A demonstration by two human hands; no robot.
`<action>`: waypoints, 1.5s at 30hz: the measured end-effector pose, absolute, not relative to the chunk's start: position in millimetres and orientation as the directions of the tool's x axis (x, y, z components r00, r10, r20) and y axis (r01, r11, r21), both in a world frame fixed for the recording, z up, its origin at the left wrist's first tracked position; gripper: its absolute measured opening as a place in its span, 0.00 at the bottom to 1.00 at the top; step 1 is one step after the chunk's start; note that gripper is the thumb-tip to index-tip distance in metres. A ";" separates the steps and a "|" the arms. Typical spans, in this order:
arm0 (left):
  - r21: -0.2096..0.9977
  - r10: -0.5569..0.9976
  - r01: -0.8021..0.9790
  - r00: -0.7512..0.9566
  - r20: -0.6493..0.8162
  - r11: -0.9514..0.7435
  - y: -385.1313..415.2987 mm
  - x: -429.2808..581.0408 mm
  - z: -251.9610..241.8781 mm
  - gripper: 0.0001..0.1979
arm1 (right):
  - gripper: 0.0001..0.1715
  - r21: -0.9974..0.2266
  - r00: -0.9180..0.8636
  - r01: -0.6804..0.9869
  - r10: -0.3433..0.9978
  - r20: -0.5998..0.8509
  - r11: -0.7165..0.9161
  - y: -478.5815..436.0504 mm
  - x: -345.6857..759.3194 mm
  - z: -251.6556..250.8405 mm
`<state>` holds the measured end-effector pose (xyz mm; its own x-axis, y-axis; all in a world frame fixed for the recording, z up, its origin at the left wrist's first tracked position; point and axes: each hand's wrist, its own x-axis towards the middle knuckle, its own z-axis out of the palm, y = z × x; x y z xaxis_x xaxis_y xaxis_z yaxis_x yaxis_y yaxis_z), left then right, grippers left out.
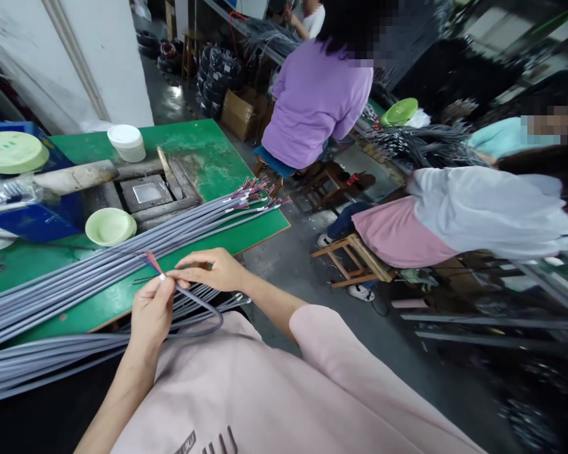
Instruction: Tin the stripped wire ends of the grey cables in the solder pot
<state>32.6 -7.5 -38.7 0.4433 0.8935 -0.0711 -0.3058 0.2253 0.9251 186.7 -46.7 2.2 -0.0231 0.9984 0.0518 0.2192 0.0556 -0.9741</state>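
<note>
Two hands meet on one cable end, over the near edge of the table (208,151). Left hand (152,312): thumb and forefinger pinched on the grey cable (213,315) just below its stripped tip, other fingers curled in. Right hand (215,270): fingertips pressed together, pinching the same cable right beside the left thumb, knuckles up. Coloured wires (150,260) fan out of the tip, pointing up and away over the table. Behind the hands the cable loops off the table edge and back toward the lap.

Many more grey cables lie in a bundle (99,265) slanting across the table, their coloured ends past its far right corner. Pale green bowl (108,226) on the table just beyond the bundle. Metal fixture (146,192) at table centre; white tub (127,142) at the far side. Blue box (33,217) on the left end.

Right of the table, across the aisle: one person in purple (312,101), seated, back turned; another bent over on a wooden stool (355,258).
</note>
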 end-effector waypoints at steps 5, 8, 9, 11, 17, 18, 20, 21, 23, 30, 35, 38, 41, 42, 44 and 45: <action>0.974 0.737 -0.049 0.662 -0.135 0.222 -14.4 35.0 -46.3 0.16 | 0.16 -0.959 -0.059 0.244 0.989 0.138 0.148 -44.4 193.8 7.1; 0.961 0.695 -0.039 0.699 -0.169 0.274 -19.1 38.0 -43.5 0.17 | 0.18 -0.989 -0.023 0.133 0.998 0.060 0.062 -46.4 186.2 7.8; 0.955 0.681 -0.050 0.712 -0.171 0.292 -19.7 38.1 -42.2 0.17 | 0.17 -0.992 0.001 0.116 0.999 0.048 0.047 -46.8 183.9 8.0; 0.946 0.676 -0.080 0.718 -0.163 0.314 -19.6 36.9 -40.2 0.17 | 0.15 -0.991 0.060 0.123 0.997 0.056 0.049 -45.9 180.6 8.3; 0.921 0.699 -0.101 0.683 -0.211 0.377 -18.8 28.8 -33.6 0.16 | 0.11 -0.996 0.206 0.079 0.977 0.055 0.040 -32.6 175.5 0.6; 0.916 0.707 -0.106 0.672 -0.222 0.388 -19.0 27.7 -32.5 0.17 | 0.10 -0.997 0.243 0.057 0.967 0.068 0.056 -29.5 176.2 -1.7; 0.907 0.716 -0.116 0.658 -0.235 0.405 -19.4 25.1 -32.3 0.19 | 0.10 -0.993 0.347 0.003 0.931 0.112 0.118 -23.3 180.8 -4.8; 0.902 0.716 -0.124 0.657 -0.238 0.414 -19.4 23.2 -33.4 0.19 | 0.10 -0.987 0.406 -0.028 0.904 0.135 0.160 -20.6 184.7 -5.2; 0.884 0.708 -0.154 0.665 -0.238 0.442 -19.2 18.6 -37.9 0.20 | 0.11 -0.974 0.479 -0.077 0.864 0.152 0.213 -17.2 193.6 -3.0; 0.846 0.657 -0.238 0.736 -0.164 0.477 -17.5 7.3 -51.5 0.22 | 0.11 -0.982 -0.211 -0.009 0.960 -0.184 -0.190 -17.7 192.0 6.2; 0.829 0.635 -0.270 0.763 -0.126 0.489 -19.3 5.5 -51.9 0.21 | 0.11 -0.980 -0.210 -0.104 0.967 -0.144 -0.169 -10.5 171.8 3.1; 0.808 0.701 -0.333 0.701 -0.132 0.485 -18.3 2.9 -51.7 0.19 | 0.08 -0.991 -0.088 -0.076 0.991 -0.100 -0.106 -10.0 161.9 4.1; 0.771 0.791 -0.429 0.593 -0.153 0.470 -15.2 1.2 -49.3 0.20 | 0.06 -1.000 0.055 -0.006 0.998 -0.027 -0.027 -14.5 153.1 5.7; 0.755 0.805 -0.453 0.570 -0.163 0.474 -14.0 0.9 -48.2 0.20 | 0.05 -1.000 0.089 0.019 0.996 -0.003 -0.005 -16.4 151.0 5.8; 0.722 0.805 -0.479 0.564 -0.182 0.499 -12.0 0.7 -46.1 0.20 | 0.04 -0.997 0.126 0.068 0.991 0.037 0.029 -19.7 148.7 5.3; 0.706 0.798 -0.485 0.572 -0.189 0.515 -11.3 0.5 -45.4 0.20 | 0.04 -0.995 0.133 0.093 0.990 0.056 0.043 -20.9 148.6 4.8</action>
<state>0.5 -11.3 -45.4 0.5722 0.7980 -0.1891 -0.4852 0.5153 0.7064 148.6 -20.9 4.8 0.1333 0.9895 0.0557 0.0931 0.0434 -0.9947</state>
